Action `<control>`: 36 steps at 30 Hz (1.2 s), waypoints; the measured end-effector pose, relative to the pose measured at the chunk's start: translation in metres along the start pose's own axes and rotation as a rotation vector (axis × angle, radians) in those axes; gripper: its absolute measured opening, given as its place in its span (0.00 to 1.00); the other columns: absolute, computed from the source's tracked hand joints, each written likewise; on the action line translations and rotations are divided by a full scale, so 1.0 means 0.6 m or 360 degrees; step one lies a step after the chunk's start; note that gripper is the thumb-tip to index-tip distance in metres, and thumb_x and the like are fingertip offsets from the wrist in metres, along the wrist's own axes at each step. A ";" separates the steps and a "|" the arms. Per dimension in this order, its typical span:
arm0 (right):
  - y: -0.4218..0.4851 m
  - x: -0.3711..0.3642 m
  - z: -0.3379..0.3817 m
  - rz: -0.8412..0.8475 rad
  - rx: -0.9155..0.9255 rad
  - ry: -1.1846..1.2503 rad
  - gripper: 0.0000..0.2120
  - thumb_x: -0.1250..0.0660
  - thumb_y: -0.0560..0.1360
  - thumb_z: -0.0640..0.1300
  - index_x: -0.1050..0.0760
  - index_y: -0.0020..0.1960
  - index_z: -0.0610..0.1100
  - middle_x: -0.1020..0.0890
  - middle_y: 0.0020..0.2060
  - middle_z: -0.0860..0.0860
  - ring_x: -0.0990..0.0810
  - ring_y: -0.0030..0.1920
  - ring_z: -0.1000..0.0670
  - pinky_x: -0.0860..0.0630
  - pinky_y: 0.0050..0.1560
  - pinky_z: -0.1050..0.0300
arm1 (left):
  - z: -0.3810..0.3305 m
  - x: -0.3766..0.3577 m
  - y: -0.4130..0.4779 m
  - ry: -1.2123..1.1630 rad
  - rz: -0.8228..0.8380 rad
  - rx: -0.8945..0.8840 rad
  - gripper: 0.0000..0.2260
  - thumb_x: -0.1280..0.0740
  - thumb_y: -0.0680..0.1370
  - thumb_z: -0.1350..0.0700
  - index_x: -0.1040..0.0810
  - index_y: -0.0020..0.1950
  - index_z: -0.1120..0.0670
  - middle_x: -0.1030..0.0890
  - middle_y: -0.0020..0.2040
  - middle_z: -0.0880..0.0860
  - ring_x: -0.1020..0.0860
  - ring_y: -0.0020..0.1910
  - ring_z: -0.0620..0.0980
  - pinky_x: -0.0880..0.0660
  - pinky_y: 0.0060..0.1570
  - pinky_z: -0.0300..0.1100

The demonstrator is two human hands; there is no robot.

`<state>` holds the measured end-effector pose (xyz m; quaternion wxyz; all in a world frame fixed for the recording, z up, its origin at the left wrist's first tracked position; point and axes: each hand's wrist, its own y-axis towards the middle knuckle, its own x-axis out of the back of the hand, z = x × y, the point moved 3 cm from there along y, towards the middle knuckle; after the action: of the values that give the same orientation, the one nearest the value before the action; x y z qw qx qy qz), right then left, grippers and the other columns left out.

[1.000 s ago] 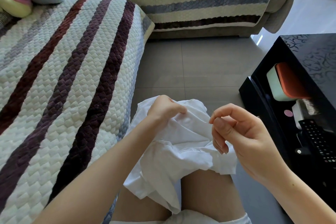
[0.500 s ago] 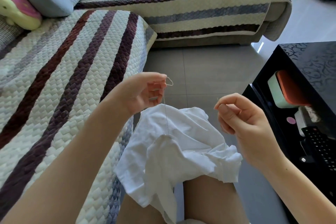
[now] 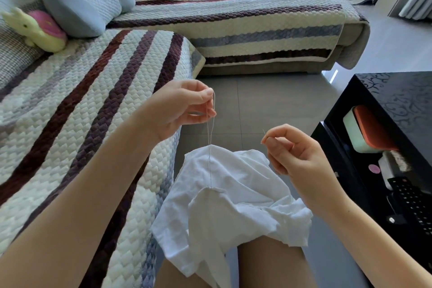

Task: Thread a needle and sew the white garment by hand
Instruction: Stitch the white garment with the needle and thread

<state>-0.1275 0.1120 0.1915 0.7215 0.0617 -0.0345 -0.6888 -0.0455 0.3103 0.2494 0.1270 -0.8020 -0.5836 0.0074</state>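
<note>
Thread (image 3: 208, 133) runs in a thin pale line from the left hand (image 3: 177, 110) straight down to the white garment (image 3: 233, 206), meeting the cloth at a raised fold near its middle. The left hand is lifted above the garment, its thumb and fingers (image 3: 205, 94) pressed together and pinching the thread. The right hand (image 3: 299, 156) is held lower and apart from it, fingers curled, with thumb and forefinger pinching a needle (image 3: 264, 133) whose fine end pokes up and to the left. Whether thread passes through the needle cannot be told. The garment lies crumpled across the person's bare thighs (image 3: 268, 264), above the grey floor (image 3: 268, 105). A striped quilted sofa cover (image 3: 81, 112) lies to the left; a black surface (image 3: 397, 93) stands to the right, with a remote control (image 3: 413, 203) on its lower shelf.
</note>
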 end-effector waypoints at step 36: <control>0.095 0.078 0.042 -0.0257 -0.0248 -0.0036 0.11 0.38 0.78 0.45 0.22 0.41 0.42 0.17 0.35 0.48 0.17 0.36 0.50 0.18 0.41 0.58 | 0.214 -0.059 -0.095 0.0185 0.0297 0.0307 0.19 0.23 0.63 0.46 0.19 0.39 0.61 0.24 0.34 0.51 0.26 0.37 0.46 0.31 0.41 0.43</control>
<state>-0.0721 0.0665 0.2224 0.6659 0.0003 0.0161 -0.7458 -0.1306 0.3187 0.1328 0.2359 -0.8359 -0.4948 0.0287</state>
